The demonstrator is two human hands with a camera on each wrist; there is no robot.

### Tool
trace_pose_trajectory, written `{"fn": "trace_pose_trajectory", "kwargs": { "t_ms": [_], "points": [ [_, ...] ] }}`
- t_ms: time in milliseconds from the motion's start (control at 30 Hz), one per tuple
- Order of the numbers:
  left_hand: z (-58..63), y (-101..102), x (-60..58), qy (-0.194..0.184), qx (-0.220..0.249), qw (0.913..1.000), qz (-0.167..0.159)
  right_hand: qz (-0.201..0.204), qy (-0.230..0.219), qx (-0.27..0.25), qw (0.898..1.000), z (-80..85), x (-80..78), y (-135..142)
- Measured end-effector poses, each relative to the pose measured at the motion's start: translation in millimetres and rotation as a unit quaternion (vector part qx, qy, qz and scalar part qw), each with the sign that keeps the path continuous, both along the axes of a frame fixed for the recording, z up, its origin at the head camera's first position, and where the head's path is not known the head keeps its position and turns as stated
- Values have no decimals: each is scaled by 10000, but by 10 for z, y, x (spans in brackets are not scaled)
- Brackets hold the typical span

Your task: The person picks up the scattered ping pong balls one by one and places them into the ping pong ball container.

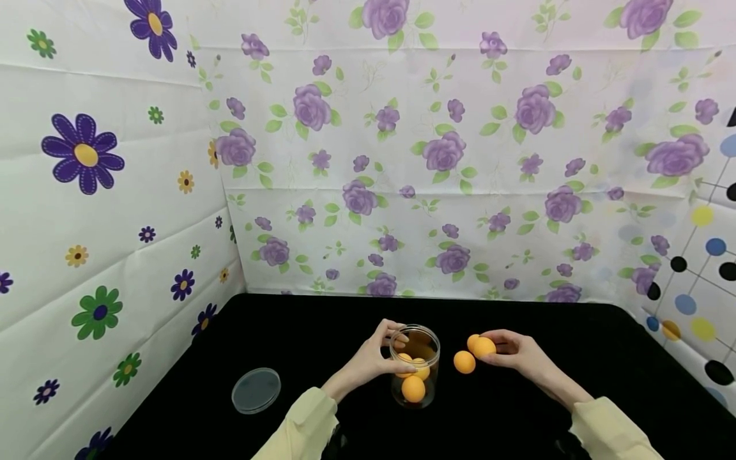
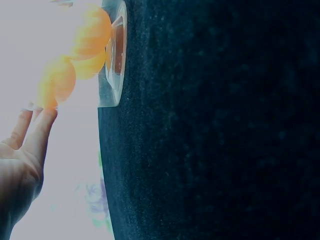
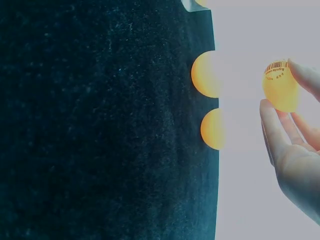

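Note:
My left hand (image 1: 374, 354) grips a clear round jar (image 1: 425, 377) near its rim, thumb in front and fingers behind. Several orange ping-pong balls (image 1: 413, 388) lie inside the jar, which stands upright and uncovered. To the right, my right hand (image 1: 520, 352) pinches another ping-pong ball (image 1: 485, 347) between thumb and fingers. In the right wrist view this held ball (image 3: 280, 87) shows dark print and hangs clear of the table. Two loose balls rest on the table between the jar and my right hand: a nearer ball (image 1: 464, 362) and a farther ball (image 1: 473, 342), partly hidden.
A clear round lid (image 1: 256, 390) lies flat on the black tabletop (image 1: 322, 313), left of the jar. Flower-print cloth (image 1: 345, 243) rises behind the table, with more patterned cloth at the left and right sides.

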State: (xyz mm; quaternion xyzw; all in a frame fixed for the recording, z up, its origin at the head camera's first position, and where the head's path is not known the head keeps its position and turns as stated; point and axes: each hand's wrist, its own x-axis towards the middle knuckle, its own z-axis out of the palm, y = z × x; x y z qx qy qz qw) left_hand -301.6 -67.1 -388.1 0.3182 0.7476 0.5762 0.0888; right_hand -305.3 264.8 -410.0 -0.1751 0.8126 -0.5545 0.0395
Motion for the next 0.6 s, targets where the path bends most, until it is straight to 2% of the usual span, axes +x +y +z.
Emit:
{"fn": "trace_pose_trajectory", "kwargs": {
  "t_ms": [267, 600],
  "points": [
    [-29, -7, -20, 30, 54, 10000, 3, -35, 51, -41, 10000, 28, -7, -33],
    [0, -9, 1, 19, -62, 10000, -1, 22, -1, -144, 9999, 83, -18, -97]
  ]
}}
